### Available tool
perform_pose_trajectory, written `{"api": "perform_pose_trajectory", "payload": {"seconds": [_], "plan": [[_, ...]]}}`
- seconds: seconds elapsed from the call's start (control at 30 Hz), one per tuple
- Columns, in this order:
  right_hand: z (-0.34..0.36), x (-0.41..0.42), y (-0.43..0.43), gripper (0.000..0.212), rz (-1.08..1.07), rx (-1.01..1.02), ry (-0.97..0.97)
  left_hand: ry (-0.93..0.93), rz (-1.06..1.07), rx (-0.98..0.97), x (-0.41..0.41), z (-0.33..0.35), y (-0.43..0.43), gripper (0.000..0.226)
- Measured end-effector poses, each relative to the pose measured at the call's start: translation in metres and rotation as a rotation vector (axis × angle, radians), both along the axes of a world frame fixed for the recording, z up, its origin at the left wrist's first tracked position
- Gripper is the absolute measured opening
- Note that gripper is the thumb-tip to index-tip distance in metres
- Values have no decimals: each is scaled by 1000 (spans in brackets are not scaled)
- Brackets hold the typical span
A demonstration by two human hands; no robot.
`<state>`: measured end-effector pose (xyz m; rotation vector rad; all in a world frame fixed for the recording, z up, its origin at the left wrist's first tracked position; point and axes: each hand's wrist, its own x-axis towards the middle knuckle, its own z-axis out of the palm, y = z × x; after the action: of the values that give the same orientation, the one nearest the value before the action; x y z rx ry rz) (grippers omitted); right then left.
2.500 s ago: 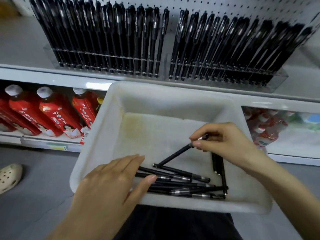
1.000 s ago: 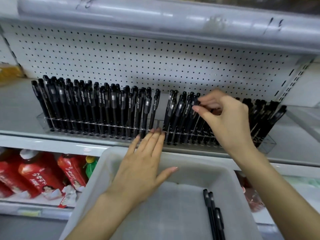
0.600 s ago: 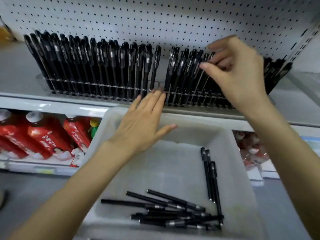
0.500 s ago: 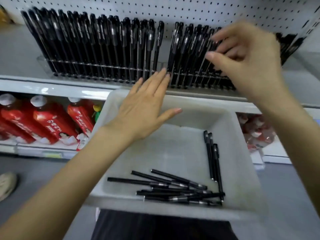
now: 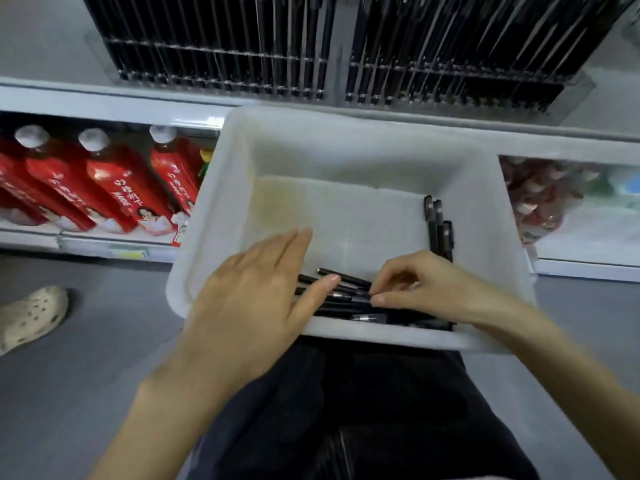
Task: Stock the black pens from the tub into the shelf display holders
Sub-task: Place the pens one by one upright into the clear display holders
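Observation:
A white plastic tub (image 5: 207, 237) sits on my lap below the shelf. Several black pens (image 5: 346, 281) lie in a loose pile along its near wall, and three more pens (image 5: 438, 230) lie lengthwise by its right wall. My left hand (image 5: 256, 292) lies flat with straight fingers over the left end of the pile. My right hand (image 5: 426, 289) is down in the tub, thumb and fingertips pinching a pen in the pile. Above, two clear display holders, left holder (image 5: 221, 60) and right holder (image 5: 450, 74), stand packed with upright black pens.
Red bottles (image 5: 114, 188) fill the lower shelf at the left, and red-and-white packets (image 5: 536, 199) lie on it at the right. A pale clog (image 5: 31, 317) rests on the grey floor to the left. My dark trousers (image 5: 346, 410) are under the tub.
My right hand has come down from the right holder into the tub and closed on a pen. My left hand dropped from the shelf edge onto the pile. The view tilted downward.

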<state>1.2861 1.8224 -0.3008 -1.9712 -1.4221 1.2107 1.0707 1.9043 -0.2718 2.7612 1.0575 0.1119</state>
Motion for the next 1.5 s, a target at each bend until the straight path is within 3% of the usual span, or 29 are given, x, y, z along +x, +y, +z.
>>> {"api": "perform_pose_trajectory", "payload": {"seconds": [0.23, 0.73, 0.97, 1.13, 1.23, 1.33, 1.5], "plan": [[-10, -8, -2, 12, 67, -61, 10, -12, -10, 65, -2, -7, -6, 61], [-9, -10, -2, 10, 252, 45, -285, -17, 8, 66, 0, -7, -6, 58], [3, -4, 5, 8, -33, 222, -37, -38, 6, 27, 3, -1, -1, 55], [18, 7, 10, 32, -162, 319, 233, -26, -16, -68, 3, 6, 1, 56], [34, 15, 15, 32, -233, 356, 360, 3, -9, -154, 11, 20, 5, 70], [53, 25, 24, 27, -294, 423, 392, -50, -42, -130, 16, 27, 15, 88], [85, 40, 42, 28, -390, 601, 371, -161, -54, -77, 46, 54, 38, 88]]}}
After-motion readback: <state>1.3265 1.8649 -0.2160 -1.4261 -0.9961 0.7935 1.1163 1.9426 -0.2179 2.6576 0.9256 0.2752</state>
